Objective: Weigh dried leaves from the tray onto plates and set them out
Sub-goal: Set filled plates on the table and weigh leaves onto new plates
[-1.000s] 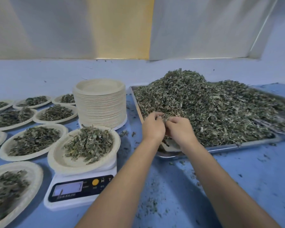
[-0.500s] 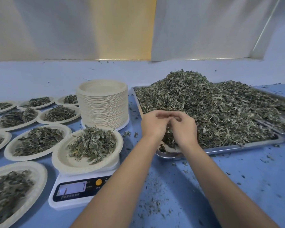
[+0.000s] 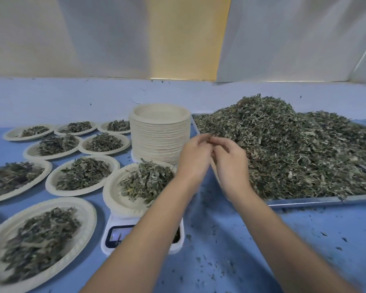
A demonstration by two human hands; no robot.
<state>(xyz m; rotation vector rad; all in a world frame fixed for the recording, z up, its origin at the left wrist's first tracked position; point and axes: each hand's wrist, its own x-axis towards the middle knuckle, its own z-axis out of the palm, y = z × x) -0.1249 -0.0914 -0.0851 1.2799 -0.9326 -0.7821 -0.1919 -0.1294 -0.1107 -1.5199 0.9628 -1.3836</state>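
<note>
A metal tray at the right holds a big heap of dried leaves. My left hand and my right hand are raised together at the tray's near left corner. Their curled fingers meet, cupping a small clump of leaves between them, most of it hidden. Just left of my hands a paper plate with a pile of leaves sits on a white digital scale. My left forearm covers part of the scale's display.
A tall stack of empty paper plates stands behind the scale, against the tray's left edge. Several filled plates are spread over the blue table to the left. Leaf crumbs are scattered on the table in front of the tray.
Both hands have lifted out of the heap with a clump of leaves and moved up and left, toward the plate on the scale. The view has shifted, showing more plates at left.
</note>
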